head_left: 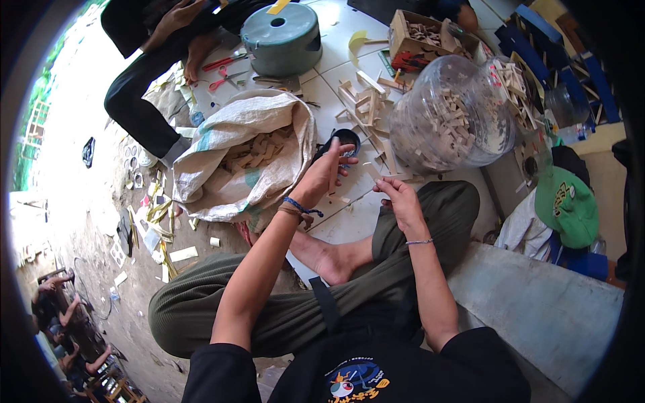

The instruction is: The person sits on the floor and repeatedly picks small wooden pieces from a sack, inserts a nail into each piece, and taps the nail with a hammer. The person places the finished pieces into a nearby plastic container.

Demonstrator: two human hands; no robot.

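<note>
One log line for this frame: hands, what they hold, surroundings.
left hand: raised, fingers open, above small black dish | right hand: pinching small wooden stick | nearby: open sack, clear jar of wood pieces

Pale, matt wooden sticks [259, 151] fill a coarse woven plastic sack [222, 134] beside a glossy clear plastic jar [447, 111], a matt grey-green plastic stool [282, 37], a brown cardboard box [403, 33], a green cloth cap [568, 205] and smooth white floor tiles [336, 20].
</note>
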